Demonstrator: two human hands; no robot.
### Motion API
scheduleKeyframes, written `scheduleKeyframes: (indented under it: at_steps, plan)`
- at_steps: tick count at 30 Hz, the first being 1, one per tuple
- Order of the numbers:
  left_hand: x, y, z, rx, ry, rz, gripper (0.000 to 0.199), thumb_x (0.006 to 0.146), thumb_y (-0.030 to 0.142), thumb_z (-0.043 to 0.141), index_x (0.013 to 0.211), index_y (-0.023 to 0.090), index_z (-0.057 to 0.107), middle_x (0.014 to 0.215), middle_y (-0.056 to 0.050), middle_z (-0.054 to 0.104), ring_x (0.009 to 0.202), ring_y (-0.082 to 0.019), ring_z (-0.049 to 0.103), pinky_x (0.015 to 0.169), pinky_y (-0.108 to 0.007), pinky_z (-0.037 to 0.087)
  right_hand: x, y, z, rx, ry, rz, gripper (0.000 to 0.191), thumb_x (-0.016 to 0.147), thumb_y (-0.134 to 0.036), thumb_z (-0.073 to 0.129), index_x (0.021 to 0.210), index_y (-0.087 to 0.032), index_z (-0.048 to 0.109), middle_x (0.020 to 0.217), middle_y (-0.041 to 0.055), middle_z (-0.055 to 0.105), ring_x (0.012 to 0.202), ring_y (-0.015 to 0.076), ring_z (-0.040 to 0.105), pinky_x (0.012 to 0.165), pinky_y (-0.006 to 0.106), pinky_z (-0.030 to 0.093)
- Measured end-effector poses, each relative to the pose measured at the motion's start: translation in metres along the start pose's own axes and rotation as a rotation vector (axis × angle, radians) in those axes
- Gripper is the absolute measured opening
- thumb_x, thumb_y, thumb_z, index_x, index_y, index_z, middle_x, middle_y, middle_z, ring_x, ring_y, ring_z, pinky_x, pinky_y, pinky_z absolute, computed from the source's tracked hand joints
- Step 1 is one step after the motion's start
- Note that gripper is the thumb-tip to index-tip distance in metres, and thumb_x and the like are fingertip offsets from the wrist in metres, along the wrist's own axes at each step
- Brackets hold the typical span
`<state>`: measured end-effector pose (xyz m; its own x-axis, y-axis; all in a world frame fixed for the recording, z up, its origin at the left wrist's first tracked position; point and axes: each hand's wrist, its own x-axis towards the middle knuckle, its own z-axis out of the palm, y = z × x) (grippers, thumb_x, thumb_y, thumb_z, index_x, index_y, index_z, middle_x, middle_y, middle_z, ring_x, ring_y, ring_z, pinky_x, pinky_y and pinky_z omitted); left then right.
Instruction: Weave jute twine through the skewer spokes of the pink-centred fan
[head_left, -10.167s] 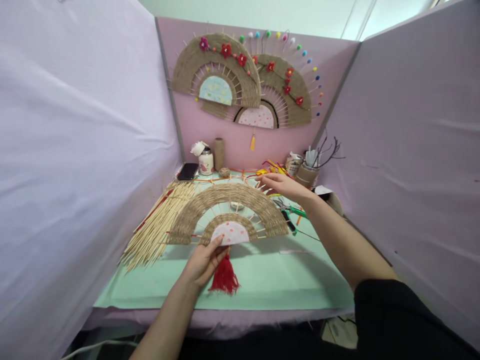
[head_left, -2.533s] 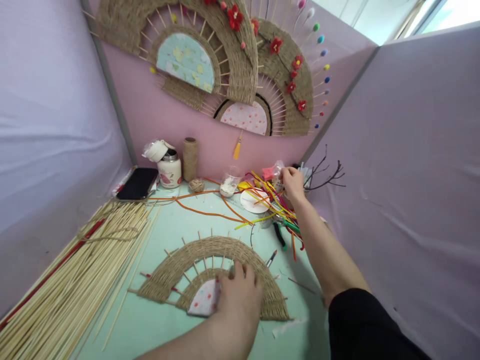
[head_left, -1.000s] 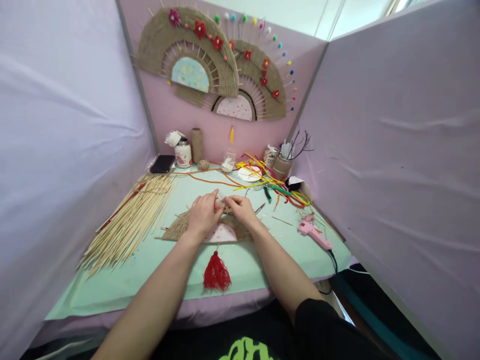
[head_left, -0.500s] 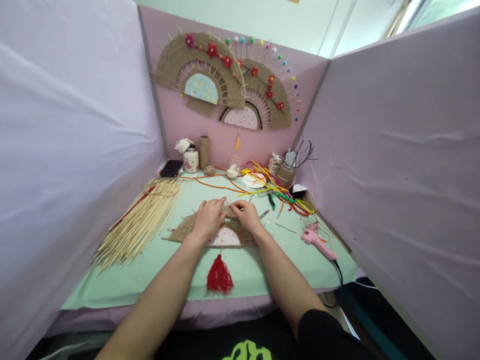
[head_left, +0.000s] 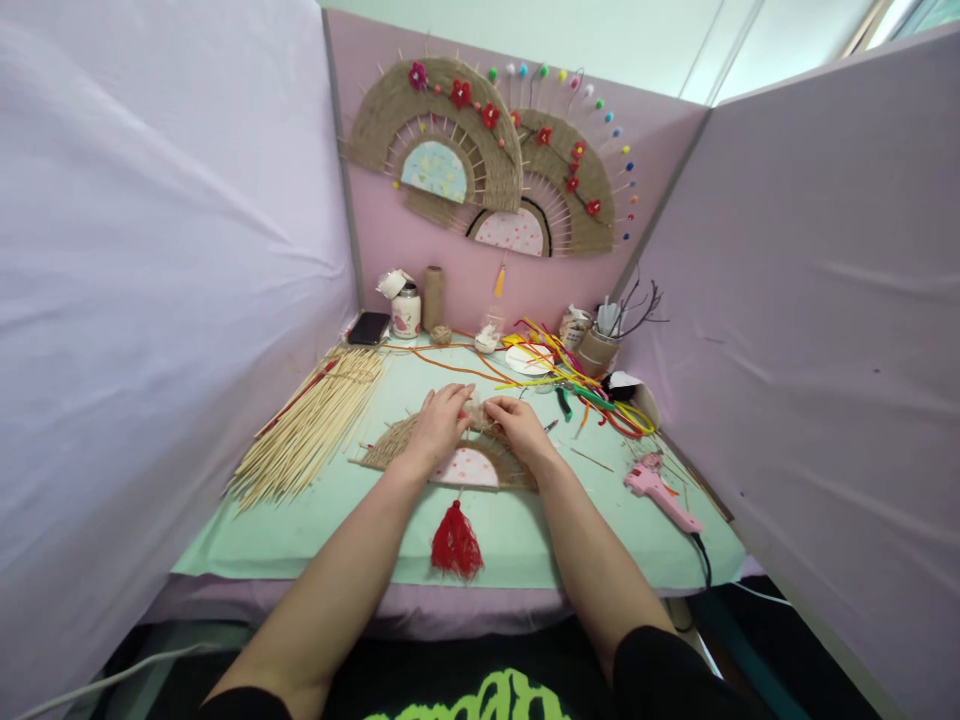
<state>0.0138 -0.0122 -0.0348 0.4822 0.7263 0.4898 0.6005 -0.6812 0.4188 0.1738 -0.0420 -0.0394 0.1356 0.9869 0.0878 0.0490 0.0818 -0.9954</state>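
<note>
A half-round fan (head_left: 390, 445) of thin sticks woven with brown twine lies flat near the table's front, with a pink-dotted white panel (head_left: 468, 468) at its centre. A red tassel (head_left: 456, 545) hangs down from its lower edge. My left hand (head_left: 439, 428) grips the fan's upper part, fingers stretched over the top and thumb below. Beside it, my right hand (head_left: 519, 428) is closed in a pinch at the top edge; what sits between its fingertips is too small to make out. Both forearms partly cover the fan's sides.
Left lies a bundle of thin sticks (head_left: 311, 425), with a phone (head_left: 368, 328) behind. Along the back stand a jar (head_left: 406, 313), a twine spool (head_left: 433, 298) and a brown holder (head_left: 598, 352) with twigs. Coloured pipe cleaners (head_left: 555, 365) and a pink glue gun (head_left: 661, 490) lie right.
The view has shifted, so everything appears a little further right. Both hands stay at the fan's top edge, with only small finger movements.
</note>
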Motion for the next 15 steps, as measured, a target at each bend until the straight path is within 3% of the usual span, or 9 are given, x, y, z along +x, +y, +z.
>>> scheduleKeyframes:
  at_steps: [4,6,10,12,15]
  plan:
    - [-0.002,0.009,-0.007,-0.021,0.147,0.025,0.048,0.075,0.033,0.063,0.119,0.018,0.051,0.126,-0.012,0.049,0.121,-0.024,0.041,0.1,-0.04,0.033,0.003,0.0,-0.002,-0.082,0.247,-0.141,0.027,0.07,-0.042,0.061,0.073,-0.016,0.063,0.064,0.0001,0.059,0.055,0.011,0.048,0.054,0.024,0.038]
    - [-0.003,0.014,-0.012,-0.048,0.134,0.001,0.034,0.078,0.039,0.059,0.105,0.018,0.058,0.113,-0.01,0.057,0.111,-0.023,0.048,0.095,-0.038,0.037,0.003,-0.001,0.0,-0.15,0.296,-0.219,0.026,0.07,-0.041,0.06,0.072,-0.015,0.065,0.069,0.0026,0.063,0.063,0.0136,0.053,0.061,0.026,0.042]
    - [-0.003,0.018,-0.014,-0.115,-0.062,-0.114,0.032,0.085,0.044,0.045,0.088,0.017,0.063,0.09,-0.008,0.065,0.089,-0.021,0.058,0.083,-0.035,0.042,-0.003,-0.004,0.008,-0.179,0.118,-0.25,0.022,0.071,-0.036,0.06,0.073,-0.016,0.066,0.074,0.0041,0.067,0.069,0.0158,0.058,0.068,0.028,0.046]
    - [-0.002,0.017,-0.012,-0.178,-0.153,-0.13,0.035,0.088,0.042,0.04,0.092,0.017,0.064,0.091,-0.008,0.067,0.086,-0.02,0.059,0.079,-0.032,0.043,-0.007,-0.006,0.011,-0.174,0.041,-0.245,0.021,0.07,-0.035,0.061,0.075,-0.016,0.067,0.075,0.0045,0.068,0.07,0.016,0.059,0.068,0.028,0.047]
    - [-0.001,0.016,-0.011,-0.233,-0.187,-0.129,0.04,0.09,0.04,0.033,0.095,0.017,0.065,0.095,-0.008,0.068,0.086,-0.019,0.06,0.076,-0.028,0.043,-0.01,-0.009,0.012,-0.175,-0.023,-0.237,0.02,0.07,-0.034,0.061,0.078,-0.016,0.067,0.076,0.0041,0.068,0.069,0.0153,0.059,0.068,0.028,0.047]
